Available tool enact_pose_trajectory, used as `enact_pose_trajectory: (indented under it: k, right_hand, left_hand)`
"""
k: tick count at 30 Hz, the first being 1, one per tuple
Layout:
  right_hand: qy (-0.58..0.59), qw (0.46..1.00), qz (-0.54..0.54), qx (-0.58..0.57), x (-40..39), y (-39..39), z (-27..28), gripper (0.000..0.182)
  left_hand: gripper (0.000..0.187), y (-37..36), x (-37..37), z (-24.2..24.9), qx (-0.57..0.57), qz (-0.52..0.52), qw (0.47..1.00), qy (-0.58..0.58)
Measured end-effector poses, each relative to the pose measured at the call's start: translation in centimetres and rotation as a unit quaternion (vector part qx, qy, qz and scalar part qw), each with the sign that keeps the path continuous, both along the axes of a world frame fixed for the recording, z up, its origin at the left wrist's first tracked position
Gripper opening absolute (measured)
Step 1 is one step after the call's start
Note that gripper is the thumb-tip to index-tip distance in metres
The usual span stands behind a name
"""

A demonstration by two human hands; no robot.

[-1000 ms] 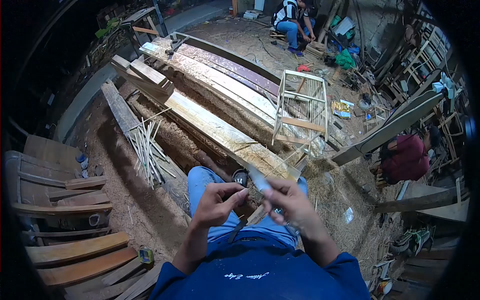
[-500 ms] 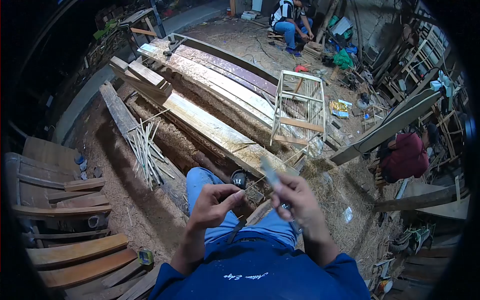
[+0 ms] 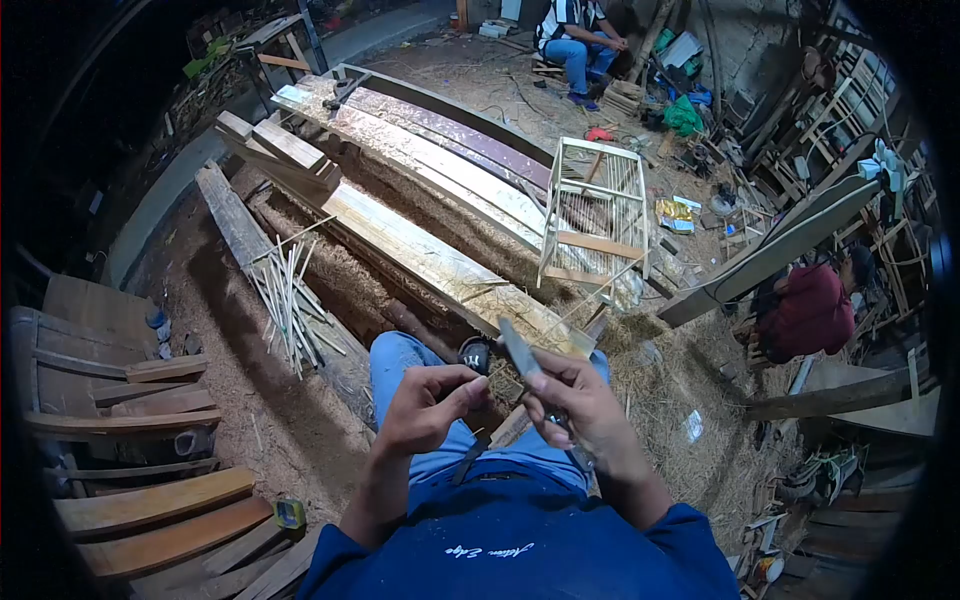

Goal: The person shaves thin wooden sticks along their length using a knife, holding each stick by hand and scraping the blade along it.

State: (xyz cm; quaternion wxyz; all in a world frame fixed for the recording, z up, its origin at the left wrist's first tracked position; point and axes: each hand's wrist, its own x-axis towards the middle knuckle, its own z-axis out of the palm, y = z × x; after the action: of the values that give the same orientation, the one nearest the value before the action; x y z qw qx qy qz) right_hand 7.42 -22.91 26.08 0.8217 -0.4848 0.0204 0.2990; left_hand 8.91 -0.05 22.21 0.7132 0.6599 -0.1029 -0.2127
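My right hand (image 3: 582,415) is closed round a knife, its pale blade (image 3: 518,348) pointing up and to the left. My left hand (image 3: 430,408) is pinched over my lap, holding the end of a thin stick (image 3: 600,290) that seems to run behind the blade towards the upper right. Both hands are a short way apart. Beyond them lies a long pale plank (image 3: 420,245) with shavings on it. A slatted wooden cage (image 3: 597,215) stands past its right end. To the left, a bundle of thin sticks (image 3: 290,310) rests on a weathered board (image 3: 235,215).
A person in a striped top (image 3: 575,45) sits at the back. Another person in a dark red top (image 3: 808,310) sits at the right beside a long leaning board (image 3: 780,255). Curved wooden pieces (image 3: 160,500) lie at the lower left, near a yellow-green tape measure (image 3: 290,514).
The knife blade has moved slightly left and down, and my right hand has shifted a little. The stick's far part now slants more steeply upward. The person at the back has straightened up somewhat.
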Motion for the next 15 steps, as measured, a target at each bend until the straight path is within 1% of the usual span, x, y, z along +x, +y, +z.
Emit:
enact_pose_trajectory:
  k: [1,2,3,4,5,7,8,9,10,11,12,13,14,15]
  right_hand:
    - [-0.003,1.0,-0.007,0.012,0.0,-0.1,-0.2,0.04]
    - [-0.002,1.0,0.017,-0.005,-0.3,0.6,-0.5,0.04]
    - [-0.001,0.999,0.04,-0.021,-0.6,1.2,-0.8,0.04]
    - [-0.003,0.999,0.049,-0.01,-0.5,1.2,-1.3,0.042]
    - [-0.003,0.999,0.048,-0.01,-0.3,0.6,-1.1,0.042]
    - [-0.005,0.999,-0.041,0.01,0.4,-1.1,-0.4,0.047]
    - [-0.018,0.999,-0.043,-0.024,0.2,-0.9,-0.2,0.048]
    - [-0.018,0.999,-0.042,-0.024,-0.1,-0.3,-0.4,0.048]
    - [-0.014,1.0,0.005,-0.013,-0.3,0.4,-0.8,0.048]
    - [-0.01,0.999,0.051,-0.001,-0.4,0.8,-1.0,0.048]
    - [-0.008,0.999,0.027,-0.038,-0.3,0.3,-0.7,0.048]
    - [-0.007,0.998,-0.028,-0.052,0.2,-0.8,-1.0,0.047]
    - [-0.043,0.994,-0.101,-0.029,0.8,-2.2,-1.5,0.046]
    - [-0.078,0.982,-0.173,-0.006,1.4,-3.6,-1.8,0.045]
  left_hand:
    - [0.017,0.1,-0.1,-0.1,0.032,-0.009,0.999,-0.001]
    - [0.017,-0.1,-0.2,-0.3,0.033,-0.008,0.999,0.0]
    - [0.018,-0.5,-0.3,-0.5,-0.02,0.008,1.0,0.016]
    - [0.018,-0.7,-0.3,-0.7,-0.072,0.023,0.997,0.032]
    - [0.018,-0.4,-0.2,-0.6,-0.072,0.022,0.997,0.032]
    - [0.02,0.5,-0.2,0.0,0.024,0.002,1.0,-0.007]
    - [0.02,0.2,-0.3,0.2,0.023,0.004,1.0,-0.007]
    - [0.021,-0.3,-0.4,0.5,-0.003,0.013,1.0,0.003]
    - [0.023,-0.6,-0.4,0.6,-0.028,0.019,0.999,0.013]
    - [0.023,-0.5,-0.3,0.7,-0.027,0.016,0.999,0.013]
    - [0.022,-0.1,-0.2,0.6,-0.001,0.012,1.0,0.014]
    - [0.021,0.2,-0.2,0.5,0.023,0.009,1.0,0.016]
    - [0.021,0.7,-0.4,0.3,0.022,0.011,1.0,0.017]
    - [0.02,1.3,-0.7,-0.1,0.046,0.024,0.999,0.003]
